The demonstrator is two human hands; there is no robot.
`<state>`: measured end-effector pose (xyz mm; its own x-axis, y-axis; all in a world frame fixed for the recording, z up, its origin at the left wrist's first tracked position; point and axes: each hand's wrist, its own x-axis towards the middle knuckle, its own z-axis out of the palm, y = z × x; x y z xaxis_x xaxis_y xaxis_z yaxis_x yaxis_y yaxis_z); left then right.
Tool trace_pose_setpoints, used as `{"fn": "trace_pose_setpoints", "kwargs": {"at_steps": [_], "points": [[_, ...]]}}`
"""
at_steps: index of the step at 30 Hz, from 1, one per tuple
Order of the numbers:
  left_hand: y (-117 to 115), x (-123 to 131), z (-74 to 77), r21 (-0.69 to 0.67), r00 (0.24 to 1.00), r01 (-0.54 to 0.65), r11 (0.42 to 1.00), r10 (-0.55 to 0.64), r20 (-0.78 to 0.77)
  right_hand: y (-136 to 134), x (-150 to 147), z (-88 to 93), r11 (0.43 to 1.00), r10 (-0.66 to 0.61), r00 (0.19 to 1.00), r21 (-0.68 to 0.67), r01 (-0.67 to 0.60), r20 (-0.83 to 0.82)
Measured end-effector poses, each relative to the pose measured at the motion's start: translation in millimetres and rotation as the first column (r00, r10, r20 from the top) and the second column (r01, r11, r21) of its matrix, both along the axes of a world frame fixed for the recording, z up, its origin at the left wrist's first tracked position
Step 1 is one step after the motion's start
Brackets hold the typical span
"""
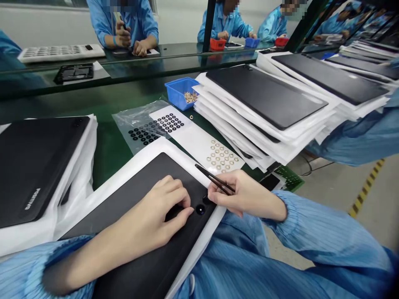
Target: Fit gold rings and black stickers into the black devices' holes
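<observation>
The black tablet panel (124, 203) lies in a white backing sheet at the bottom of the head view, slanted across the person's front and partly over the edge of a green bench mat (109, 143). Two small round black rings (200, 209) sit near its edge, between the hands. The left hand (156, 207) rests on the panel, its fingers loosely curled and gripping nothing, with the fingertips just beside the nearer ring. The right hand (247, 193) is closed around a pair of dark tweezers (215, 179), which point up and to the left across the white border.

Just beyond the panel lies a white sheet of small gold rings (222, 155). It touches a sheet of black rings (170, 123), which lies partly on a clear plastic bag (131, 126). A blue bin (178, 92) holding gold rings stands behind them. A tall stack of similar panels (264, 97) rises to the right, and another panel (37, 166), with white lettering, lies on a white-wrapped pile to the left.

Across a dark glass divider (93, 62), a co-worker (124, 25) in a blue smock holds a tool over the far bench, and other workers sit beside red and blue bins (217, 44).
</observation>
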<state>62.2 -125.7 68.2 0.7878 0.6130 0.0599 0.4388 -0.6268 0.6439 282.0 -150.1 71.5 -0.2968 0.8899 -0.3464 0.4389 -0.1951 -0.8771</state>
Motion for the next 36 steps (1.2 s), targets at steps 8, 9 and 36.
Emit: {"fn": "trace_pose_setpoints", "kwargs": {"at_steps": [8,9,36], "points": [[-2,2,-1.3,0.006,1.0,0.01,1.0,-0.01,-0.021,-2,-2,-1.4,0.998,0.021,0.995,0.065,-0.027,0.1],[-2,2,-1.9,0.012,1.0,0.012,1.0,-0.012,-0.02,-3,-3,-0.8,0.996,0.017,0.993,0.086,-0.028,0.12],[-8,-1,0.3,0.228,0.945,0.261,0.938,-0.2,-0.257,-15,3,-27.9,0.796,-0.079,0.964,0.566,0.214,-0.253]]}}
